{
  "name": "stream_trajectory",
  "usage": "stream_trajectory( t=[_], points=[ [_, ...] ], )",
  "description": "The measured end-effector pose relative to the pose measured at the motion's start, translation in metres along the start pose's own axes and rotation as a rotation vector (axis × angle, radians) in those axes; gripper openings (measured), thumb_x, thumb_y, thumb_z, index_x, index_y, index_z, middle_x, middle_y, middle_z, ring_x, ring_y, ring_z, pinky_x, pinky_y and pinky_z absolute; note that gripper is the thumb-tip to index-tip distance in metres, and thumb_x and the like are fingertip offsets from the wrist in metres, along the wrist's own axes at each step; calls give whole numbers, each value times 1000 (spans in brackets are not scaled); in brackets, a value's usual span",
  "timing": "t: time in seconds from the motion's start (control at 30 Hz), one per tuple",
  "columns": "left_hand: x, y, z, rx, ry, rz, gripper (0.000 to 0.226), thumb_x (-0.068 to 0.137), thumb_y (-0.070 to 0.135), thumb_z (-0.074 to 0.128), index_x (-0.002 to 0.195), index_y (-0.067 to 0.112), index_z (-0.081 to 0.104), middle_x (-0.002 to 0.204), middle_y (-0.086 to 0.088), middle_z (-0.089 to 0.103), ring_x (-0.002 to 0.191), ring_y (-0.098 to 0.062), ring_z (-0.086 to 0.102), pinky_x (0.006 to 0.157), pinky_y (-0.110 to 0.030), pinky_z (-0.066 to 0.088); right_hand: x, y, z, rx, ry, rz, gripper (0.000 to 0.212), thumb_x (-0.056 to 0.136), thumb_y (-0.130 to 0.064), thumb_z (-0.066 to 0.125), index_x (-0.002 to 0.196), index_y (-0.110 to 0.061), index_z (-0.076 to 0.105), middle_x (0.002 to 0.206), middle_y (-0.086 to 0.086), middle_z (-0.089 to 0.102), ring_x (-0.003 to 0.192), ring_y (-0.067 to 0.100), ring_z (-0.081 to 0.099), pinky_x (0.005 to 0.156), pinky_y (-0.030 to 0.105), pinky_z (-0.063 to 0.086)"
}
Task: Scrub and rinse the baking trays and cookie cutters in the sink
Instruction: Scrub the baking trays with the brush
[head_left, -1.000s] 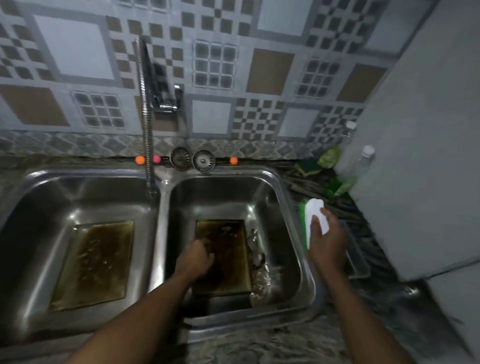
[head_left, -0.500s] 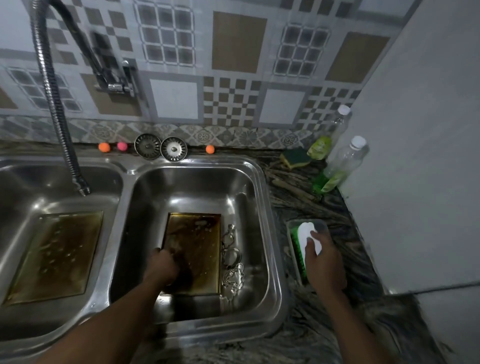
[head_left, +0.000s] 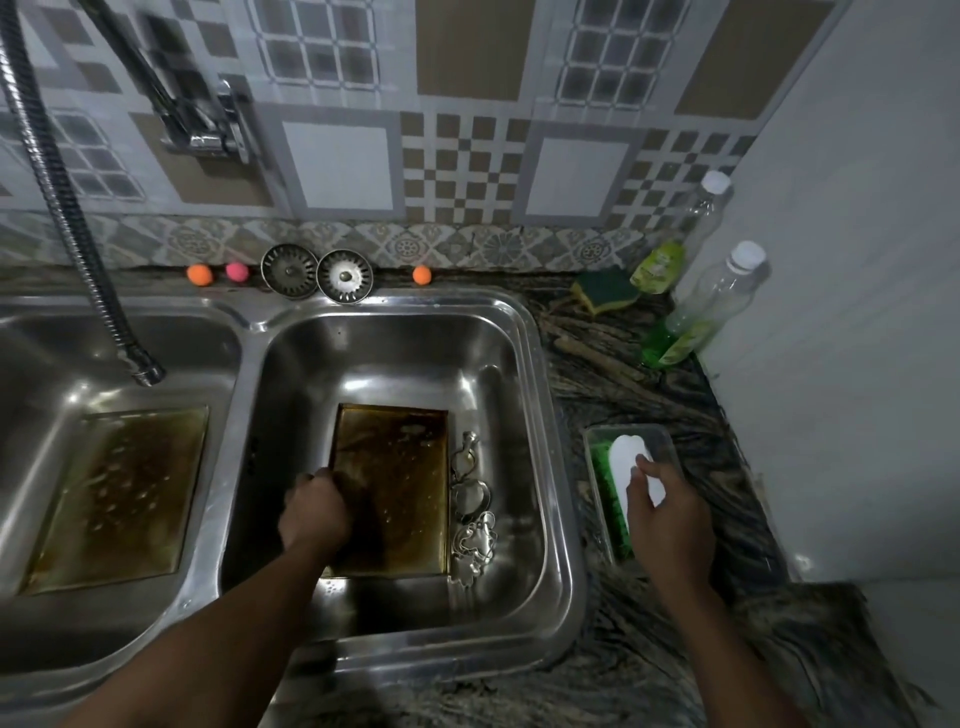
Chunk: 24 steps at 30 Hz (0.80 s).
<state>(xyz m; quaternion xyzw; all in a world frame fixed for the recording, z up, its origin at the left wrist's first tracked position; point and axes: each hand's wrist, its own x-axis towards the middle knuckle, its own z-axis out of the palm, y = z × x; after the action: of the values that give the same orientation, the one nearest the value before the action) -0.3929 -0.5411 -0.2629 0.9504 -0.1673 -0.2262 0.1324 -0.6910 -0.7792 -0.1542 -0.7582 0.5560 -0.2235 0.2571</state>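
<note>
A brown, greasy baking tray (head_left: 400, 478) lies flat in the right sink basin (head_left: 524, 364). My left hand (head_left: 314, 512) grips its left edge. Several metal cookie cutters (head_left: 472, 509) lie in a row along the tray's right side. A second dirty tray (head_left: 119, 493) lies in the left basin. On the counter to the right, my right hand (head_left: 667, 519) holds a white-handled scrub brush with green bristles (head_left: 626, 467), which sits in a clear plastic tub (head_left: 660, 434).
A flexible tap hose (head_left: 78, 218) hangs over the left basin. Two sink strainers (head_left: 317, 273) and small coloured balls (head_left: 200, 274) sit on the back ledge. A green sponge (head_left: 605, 288) and two bottles of green liquid (head_left: 701, 312) stand at the back right by a white wall.
The view has shifted right and tilted down. My right hand has lowered the brush from the air into the plastic tub. My left hand has stayed on the tray's left edge.
</note>
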Motion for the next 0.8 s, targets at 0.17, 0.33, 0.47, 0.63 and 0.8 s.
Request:
stream_trajectory(
  t=[0.17, 0.33, 0.47, 0.63, 0.8],
  points=[
    [-6, 3, -15, -179, 12, 14, 35, 89, 6, 61, 122, 14, 55, 129, -16, 46, 106, -37, 59, 91, -46, 50, -2, -6, -1, 11, -50, 9, 25, 96, -39, 52, 115, -27, 64, 119, 3, 67, 101, 27, 64, 75, 39, 55],
    [-10, 10, -31, -317, -7, 245, 38, 84, 10, 69, 120, 20, 59, 117, -8, 62, 103, -20, 61, 84, -25, 48, -1, -17, -9, 134, 33, 7, 30, 96, -32, 54, 119, -17, 64, 124, 11, 64, 110, 31, 60, 83, 40, 52],
    [-16, 18, -42, -324, -32, 330, 48, 84, 3, 67, 126, 22, 58, 116, -2, 67, 94, -7, 62, 73, -5, 46, -5, -32, -20, 195, 98, -39, 29, 96, -27, 55, 119, -12, 64, 122, 13, 64, 109, 33, 59, 80, 37, 48],
    [-34, 25, -63, -280, 24, 428, 67, 85, -4, 60, 138, 34, 45, 133, 4, 53, 115, -12, 57, 90, -23, 50, -10, -59, -35, 279, 159, -151, 26, 96, -27, 55, 117, -14, 65, 121, 10, 65, 109, 30, 59, 82, 34, 47],
    [-50, 25, -88, -235, 243, 612, 58, 91, 5, 55, 136, 39, 42, 130, 10, 50, 107, -10, 61, 81, -27, 56, -9, -94, -33, 429, 239, -240, 23, 94, -20, 59, 114, -10, 66, 118, 9, 66, 111, 25, 59, 92, 32, 44]
  ],
)
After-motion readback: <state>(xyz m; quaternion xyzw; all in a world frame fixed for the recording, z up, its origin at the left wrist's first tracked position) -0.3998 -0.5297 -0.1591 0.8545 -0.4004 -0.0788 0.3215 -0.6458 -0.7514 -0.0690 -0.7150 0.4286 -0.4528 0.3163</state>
